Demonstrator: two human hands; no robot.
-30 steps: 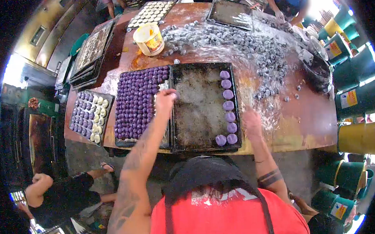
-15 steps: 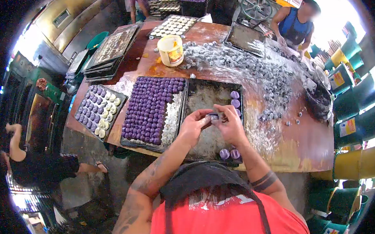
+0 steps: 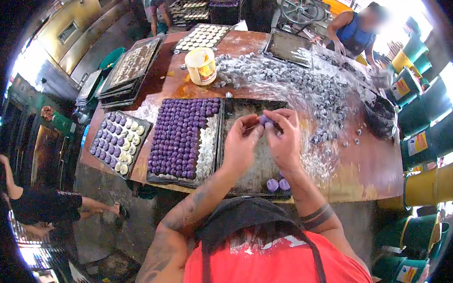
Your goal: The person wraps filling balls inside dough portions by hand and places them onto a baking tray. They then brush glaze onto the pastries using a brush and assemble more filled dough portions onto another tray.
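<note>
A small lump of purple dough (image 3: 264, 120) is pinched between the fingertips of both my hands. My left hand (image 3: 243, 141) closes on it from the left, my right hand (image 3: 285, 139) from the right. Both hover over a dark, worn baking tray (image 3: 247, 165). Two flattened purple dough rounds (image 3: 272, 185) lie at its near right corner, beside my right forearm. The far right side of this tray is hidden behind my right hand. Left of it, a tray of purple dough balls (image 3: 184, 138) in tight rows has white flour along its right side.
A smaller tray of purple and cream rounds (image 3: 119, 142) stands farther left. Behind are stacked trays (image 3: 129, 70), a cream bucket (image 3: 201, 66) and many floured dark pieces (image 3: 304, 79). A co-worker (image 3: 357, 32) leans over the far right; green buckets (image 3: 426, 134) line the right side.
My hands have risen slightly and my right hand has turned, so the purple dough shows more plainly between the fingertips. The right hand now covers the rounds at the tray's far right.
</note>
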